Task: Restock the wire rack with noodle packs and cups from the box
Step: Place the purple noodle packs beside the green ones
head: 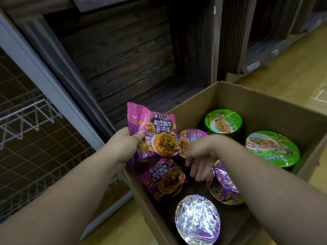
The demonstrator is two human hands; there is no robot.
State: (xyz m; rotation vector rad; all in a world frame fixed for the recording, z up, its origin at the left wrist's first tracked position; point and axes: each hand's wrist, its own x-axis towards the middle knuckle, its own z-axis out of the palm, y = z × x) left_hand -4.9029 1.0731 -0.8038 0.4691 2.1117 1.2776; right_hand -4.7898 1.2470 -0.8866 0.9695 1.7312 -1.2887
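wire rack (26, 121): white, at the left edge, standing on the floor beside the box; its wire shelves in view hold nothing.
box (265, 106): open brown cardboard, on the yellow floor (292, 71) at the right, in front of dark wooden shelving (123, 50).
green cups (223, 121): two with green lids at the far right of the box, upright, well apart from the left hand.
purple cups (197, 219): one upright at the near side, one tilted under the right forearm, one at the middle just behind the right hand.
held noodle pack (155, 131): purple, lifted above the box's left edge, tilted.
loose noodle pack (165, 179): purple, lying in the box below the held one, just left of the right hand.
left hand (123, 145): thumb and fingers pinch the held noodle pack at its left edge.
right hand (198, 156): over the middle of the box, fingers loosely pointing down, holding nothing.
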